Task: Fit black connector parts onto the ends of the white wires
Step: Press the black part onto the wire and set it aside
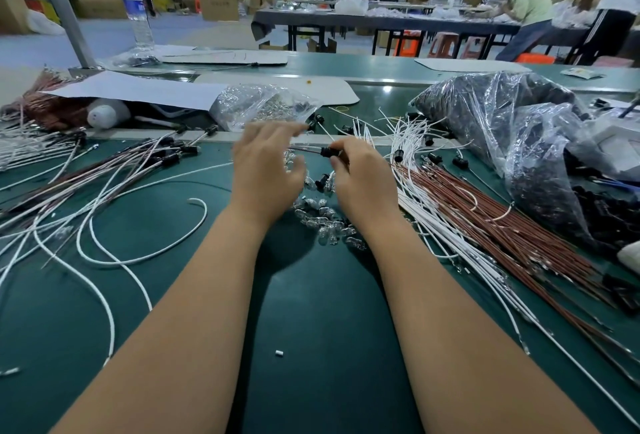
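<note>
While the right hand point(360, 180) pinches a black connector part point(327, 152) between thumb and fingertips, just past twelve o'clock from its knuckles, the left hand point(266, 170) hangs beside it with fingers loosely spread and somewhat blurred, gripping nothing that I can make out. A thin wire runs out of the connector toward nine o'clock, passing behind the left hand's fingers; it looks reddish rather than white, though it is too fine to be sure. From where I stand, the step in hand seems to be seating a wire end into that connector, or settling one just seated. To do it well, the left hand should take the wire close to its tip, so the end does not bend, and feed it straight along the connector's axis while the right keeps the part steady. The stock of white wires point(426, 191) lies fanned out at three o'clock of the right hand, next to a bundle of brown wires point(512, 222), and finished leads point(166, 153) pile up at nine o'clock of the left. Small clear bulbs point(325, 222) lie scattered on the green table point(311, 329) under both wrists, so the hands should work raised above them. A bag of black parts point(502, 128) sits at two o'clock.
</note>
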Demonstrator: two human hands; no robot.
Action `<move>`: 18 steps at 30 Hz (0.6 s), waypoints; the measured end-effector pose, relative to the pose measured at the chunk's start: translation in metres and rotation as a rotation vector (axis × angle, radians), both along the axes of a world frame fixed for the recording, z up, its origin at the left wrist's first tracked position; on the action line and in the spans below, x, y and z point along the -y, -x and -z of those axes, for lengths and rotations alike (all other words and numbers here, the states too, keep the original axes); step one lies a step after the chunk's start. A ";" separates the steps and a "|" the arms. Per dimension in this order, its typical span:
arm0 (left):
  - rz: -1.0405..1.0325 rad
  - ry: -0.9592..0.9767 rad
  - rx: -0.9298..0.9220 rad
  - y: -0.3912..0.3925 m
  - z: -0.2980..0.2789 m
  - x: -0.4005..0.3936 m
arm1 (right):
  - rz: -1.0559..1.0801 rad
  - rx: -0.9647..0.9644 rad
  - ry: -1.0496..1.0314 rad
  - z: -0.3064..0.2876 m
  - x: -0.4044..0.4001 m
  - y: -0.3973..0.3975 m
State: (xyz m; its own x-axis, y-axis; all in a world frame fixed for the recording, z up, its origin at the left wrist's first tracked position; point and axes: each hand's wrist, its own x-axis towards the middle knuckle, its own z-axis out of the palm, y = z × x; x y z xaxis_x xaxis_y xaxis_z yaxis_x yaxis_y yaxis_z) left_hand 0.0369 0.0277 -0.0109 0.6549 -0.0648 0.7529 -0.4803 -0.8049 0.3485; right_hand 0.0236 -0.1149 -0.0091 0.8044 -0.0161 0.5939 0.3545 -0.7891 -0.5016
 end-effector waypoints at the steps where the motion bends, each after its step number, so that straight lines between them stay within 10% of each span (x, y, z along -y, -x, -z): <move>1: 0.038 -0.038 0.003 0.000 0.000 0.003 | -0.023 0.002 0.009 0.000 -0.001 0.001; 12: -0.230 0.000 -0.152 -0.004 0.003 -0.011 | 0.024 -0.038 0.024 0.000 0.000 0.001; 18: 0.132 0.037 -0.128 -0.001 0.000 0.000 | -0.101 -0.035 -0.051 0.000 -0.003 0.003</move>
